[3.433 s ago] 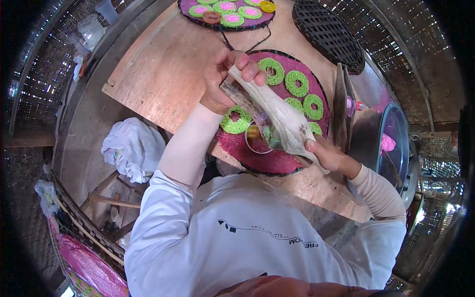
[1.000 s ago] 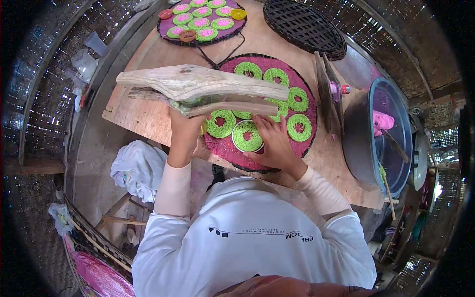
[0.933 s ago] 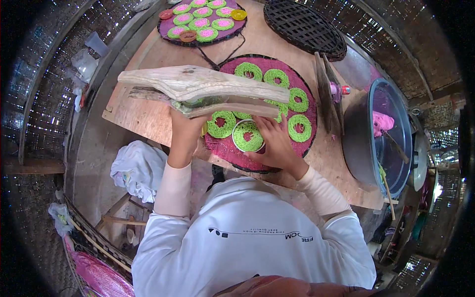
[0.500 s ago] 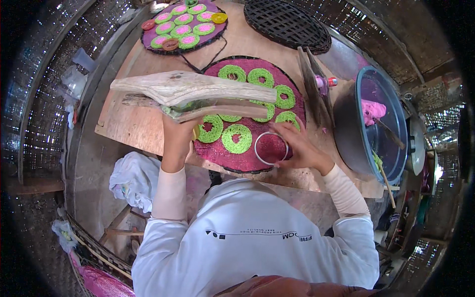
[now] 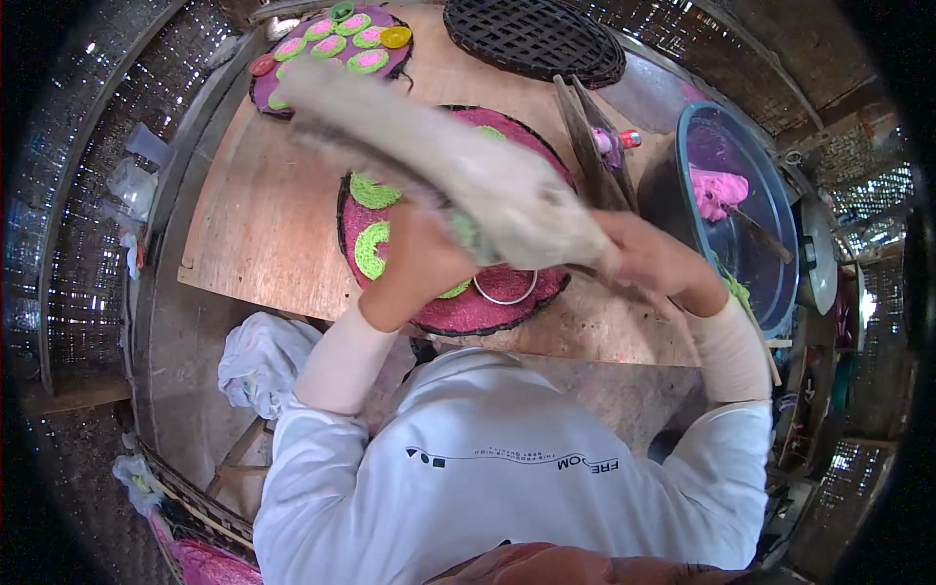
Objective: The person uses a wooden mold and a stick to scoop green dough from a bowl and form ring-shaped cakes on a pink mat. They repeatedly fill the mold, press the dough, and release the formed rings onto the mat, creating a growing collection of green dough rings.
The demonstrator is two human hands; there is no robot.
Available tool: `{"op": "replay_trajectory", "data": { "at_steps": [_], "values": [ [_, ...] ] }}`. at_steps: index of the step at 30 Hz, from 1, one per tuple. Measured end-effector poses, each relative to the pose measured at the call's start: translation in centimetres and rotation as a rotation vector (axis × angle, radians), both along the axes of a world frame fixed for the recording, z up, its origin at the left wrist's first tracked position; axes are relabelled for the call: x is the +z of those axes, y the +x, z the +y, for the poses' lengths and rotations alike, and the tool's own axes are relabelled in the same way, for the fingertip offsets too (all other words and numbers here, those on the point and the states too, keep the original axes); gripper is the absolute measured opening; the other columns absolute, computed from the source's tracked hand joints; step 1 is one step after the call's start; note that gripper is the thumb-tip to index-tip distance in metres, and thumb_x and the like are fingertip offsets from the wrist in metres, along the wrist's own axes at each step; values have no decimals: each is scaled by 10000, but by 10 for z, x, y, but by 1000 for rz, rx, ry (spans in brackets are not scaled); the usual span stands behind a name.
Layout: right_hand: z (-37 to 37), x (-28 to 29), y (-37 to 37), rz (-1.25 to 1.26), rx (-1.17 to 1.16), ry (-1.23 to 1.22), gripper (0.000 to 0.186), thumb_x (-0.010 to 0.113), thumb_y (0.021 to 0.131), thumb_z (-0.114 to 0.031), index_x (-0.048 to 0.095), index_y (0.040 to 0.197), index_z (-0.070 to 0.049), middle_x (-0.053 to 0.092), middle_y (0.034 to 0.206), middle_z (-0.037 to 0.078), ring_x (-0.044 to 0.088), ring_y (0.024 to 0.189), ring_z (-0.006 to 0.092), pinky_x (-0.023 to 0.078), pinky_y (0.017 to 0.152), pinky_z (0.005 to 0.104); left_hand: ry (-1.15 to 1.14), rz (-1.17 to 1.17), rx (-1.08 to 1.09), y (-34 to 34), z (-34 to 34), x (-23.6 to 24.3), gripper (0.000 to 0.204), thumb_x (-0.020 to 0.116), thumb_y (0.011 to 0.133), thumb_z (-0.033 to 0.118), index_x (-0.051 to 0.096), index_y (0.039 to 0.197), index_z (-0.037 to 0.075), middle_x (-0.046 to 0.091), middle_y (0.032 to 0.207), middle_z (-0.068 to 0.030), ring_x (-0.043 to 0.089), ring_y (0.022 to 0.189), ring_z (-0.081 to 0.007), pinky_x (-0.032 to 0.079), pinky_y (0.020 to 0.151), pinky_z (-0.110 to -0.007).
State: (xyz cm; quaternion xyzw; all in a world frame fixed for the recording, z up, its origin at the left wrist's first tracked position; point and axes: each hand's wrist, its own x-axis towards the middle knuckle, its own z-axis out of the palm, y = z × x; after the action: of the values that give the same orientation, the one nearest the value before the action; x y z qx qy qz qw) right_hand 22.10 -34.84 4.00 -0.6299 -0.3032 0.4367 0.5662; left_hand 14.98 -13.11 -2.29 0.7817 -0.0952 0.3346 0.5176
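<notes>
A long two-armed wooden press [image 5: 468, 161], smeared by motion, slants over the round tray with its dark red lining [image 5: 444, 317]. My left hand [image 5: 419, 258] is closed around the press's near side, where some green dough shows. At the press's right end, my right hand [image 5: 653, 255] is closed on the wood, its fingers blurred. Beneath the press, a thin white ring [image 5: 507, 303] lies on the red lining. Lacy green dough rings, one of them a green ring [image 5: 370, 251] at the left, lie on the tray; the press and my hands hide others.
Far left stands a purple-lined tray [image 5: 398, 60] of green-and-pink rings. A black woven tray [image 5: 531, 44] lies at the back. Another wooden press [image 5: 585, 136] lies beside a blue-grey tub [image 5: 687, 210] with pink dough [image 5: 717, 190]. A white bag [image 5: 263, 356] sits below the table's left.
The press has swung from nearly level to slanting, its right end now lower and nearer. My right hand has left the white ring and taken that end. My left hand has moved right.
</notes>
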Motion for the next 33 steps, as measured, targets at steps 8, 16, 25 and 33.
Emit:
{"op": "replay_trajectory", "data": {
  "at_steps": [8,16,25,33],
  "values": [
    [-31,-5,-13,52,-8,-192,546,479,858,-514,548,997,9,542,748,43,528,666,106,427,564,235,-1009,-98,-839,54,22,44,476,632,753,408,554,1070,63,535,1119,-84,481,1078,-283,371,900,-403],
    [-32,-48,5,66,115,-536,638,330,884,-573,585,988,3,607,812,72,559,699,132,456,609,266,-1510,9,-1273,64,26,-37,435,435,855,528,557,794,115,428,715,1,449,751,-175,383,773,-369],
    [-26,-65,12,-123,109,-603,715,385,814,-656,611,907,16,587,693,66,553,640,136,432,567,278,-1533,61,-1178,57,33,-47,399,448,864,432,462,623,114,419,609,-16,433,650,-184,385,642,-307],
    [-21,-73,-1,-201,5,-614,652,470,804,-612,609,777,24,532,568,51,518,518,145,408,503,300,-1477,120,-985,53,34,-51,360,401,874,363,416,582,152,387,508,15,421,581,-168,361,599,-305]
  ]
}}
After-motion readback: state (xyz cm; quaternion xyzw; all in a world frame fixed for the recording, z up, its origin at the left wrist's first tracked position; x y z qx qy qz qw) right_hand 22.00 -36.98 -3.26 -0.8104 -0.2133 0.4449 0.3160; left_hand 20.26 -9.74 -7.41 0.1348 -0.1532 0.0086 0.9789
